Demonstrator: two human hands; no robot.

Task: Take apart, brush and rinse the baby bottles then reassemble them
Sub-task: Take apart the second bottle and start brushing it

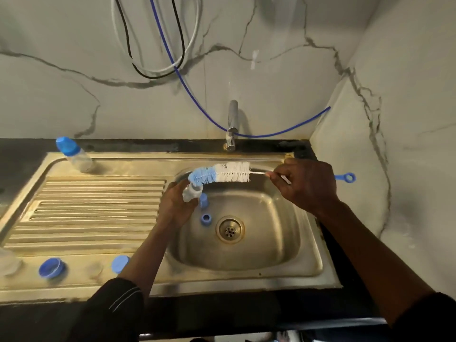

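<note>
Steel sink (246,280) set in a dark counter, marble-look wall behind. Reference point: drain (229,229).

Nearest, left of drain on the front rim: two loose blue caps (51,267) (119,262), apart from each other. Clear item at the far left edge is blurred and not identified.

In the basin, just left of drain: blue ring (205,218). Just beyond it is a second blue piece (203,199), partly hidden.

Left hand (176,206), up and left of drain: fingers wrapped round an open clear bottle (191,192), mouth tilted up.

Right hand (306,185), up and right of drain: fingertips pinched together on the wire handle of the brush (219,172). Blue bristle tip is bent over at the bottle mouth, white bristles all outside.

Judgement: brushing step, at entry. Next move calls for lining the wire up with the bottle's axis, pushing in and twisting, with the left grip kept firm.

Far: tap (232,124) straight behind drain, no water visible. Capped bottle (74,154) far left of drain stands fully assembled, not yet taken apart.
</note>
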